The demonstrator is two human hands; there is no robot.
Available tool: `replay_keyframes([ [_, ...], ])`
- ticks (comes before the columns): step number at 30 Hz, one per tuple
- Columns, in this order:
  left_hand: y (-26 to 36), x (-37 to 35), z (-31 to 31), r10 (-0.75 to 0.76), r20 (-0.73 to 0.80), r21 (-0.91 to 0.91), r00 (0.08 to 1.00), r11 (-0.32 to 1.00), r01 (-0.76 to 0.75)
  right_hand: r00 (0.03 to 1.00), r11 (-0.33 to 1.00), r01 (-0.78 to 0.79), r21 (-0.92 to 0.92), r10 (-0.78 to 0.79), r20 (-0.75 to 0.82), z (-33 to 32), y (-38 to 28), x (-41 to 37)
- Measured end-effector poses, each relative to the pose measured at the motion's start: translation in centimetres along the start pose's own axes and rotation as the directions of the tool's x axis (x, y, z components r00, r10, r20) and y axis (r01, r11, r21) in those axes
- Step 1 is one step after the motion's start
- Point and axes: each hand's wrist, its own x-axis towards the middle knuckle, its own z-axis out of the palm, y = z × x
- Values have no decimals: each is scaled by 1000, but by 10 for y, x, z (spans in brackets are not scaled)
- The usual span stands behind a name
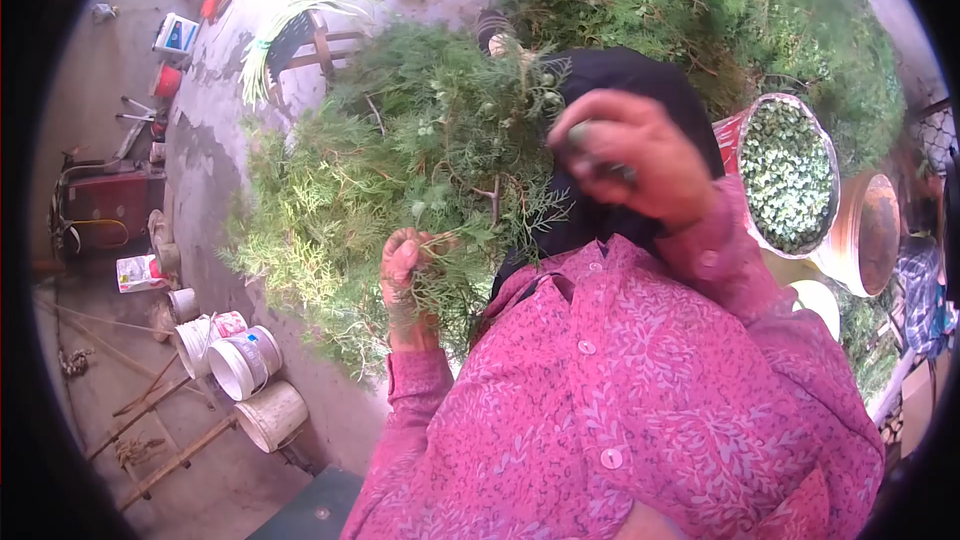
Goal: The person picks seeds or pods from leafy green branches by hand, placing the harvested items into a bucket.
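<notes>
- Closest to you, a pink patterned shirt with white buttons fills the bottom of the view, and both of its sleeves run up to your hands.
- Your left hand is clenched around the stems of a bunch of feathery green branches. The foliage fans out above and to the left of the fist.
- Your right hand is raised higher, to the right of the bunch. Its fingers are curled around a small green piece that peeks out between them.
- A black cloth hangs directly behind the right hand, touching the branches on its left edge.
- Just right of that hand stands a round basin heaped with small green pickings. A brown pot sits against its far side.
- Well to the left, on the concrete ground, lies a cluster of white buckets, with wooden sticks beside them.
- Farther off on the left is a red machine, and near the top a wooden stool.
- More green brush is piled across the top right.
</notes>
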Motion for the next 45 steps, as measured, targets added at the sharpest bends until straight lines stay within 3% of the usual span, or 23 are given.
replay_keyframes([
  [2,1,3,-2,-51,61,75,997,996,46,957,970,151,-191,-192,-216,-12,-32,-18],
  [5,13,-2,19,-121,177,177,977,980,89,683,780,209,-590,-549,-482,-66,-53,-46],
  [7,7,4,12,-150,201,222,968,969,104,535,686,21,-727,-622,-571,-132,-54,-78],
  [9,3,6,14,-181,223,267,958,956,119,449,271,-553,-788,-700,-555,-181,-55,-111],
  [11,3,4,26,-199,293,343,935,935,92,475,2,-741,-672,-705,-527,-229,-45,-145],
  [14,7,3,34,-276,352,432,894,896,106,516,-152,-818,-555,-623,-589,-239,-40,-171],
  [17,4,3,37,-288,366,440,885,891,108,587,-75,-709,-701,-614,-528,-233,-53,-159],
  [19,-1,3,35,-303,393,440,868,891,112,615,253,-475,-843,-590,-524,-172,-73,-115],
  [22,0,-3,45,-342,409,463,846,877,130,782,536,30,-844,-539,-314,-76,-72,-43],
  [23,1,-5,49,-367,398,486,841,862,146,842,463,33,-886,-490,-224,-41,-63,-22],
  [24,0,-5,47,-370,419,476,829,867,146,894,495,191,-848,-445,-59,-17,-42,-4],
  [25,0,-6,46,-361,416,471,834,871,142,959,438,202,-876,-270,86,5,-34,9],
  [27,0,-7,42,-335,425,449,841,885,126,914,342,404,-848,-183,362,13,23,38],
  [29,0,-7,36,-321,395,439,861,889,130,914,408,278,-870,166,370,24,39,46],
  [31,1,-7,31,-311,364,430,878,892,138,895,392,243,-887,261,361,27,42,48],
  [33,4,-5,28,-348,386,441,854,883,160,915,675,129,-727,202,350,19,53,50],
  [35,4,-2,30,-349,382,430,856,887,170,926,683,145,-716,160,341,18,58,52],
  [37,3,4,31,-344,382,414,858,893,174,974,514,204,-833,-17,228,23,64,52],
  [39,3,8,31,-248,369,410,896,908,83,978,465,208,-860,-74,196,26,70,57],
  [41,6,7,33,-240,358,421,902,904,74,954,294,170,-941,-290,82,26,74,61],
  [42,5,5,29,-271,382,413,884,905,99,934,347,130,-929,-357,-3,18,72,68],
  [43,4,2,26,-300,407,407,863,905,123,951,499,63,-864,-293,-100,8,67,72],
  [45,4,3,20,-292,392,480,872,874,77,972,951,-6,-310,-67,-225,11,54,72],
])
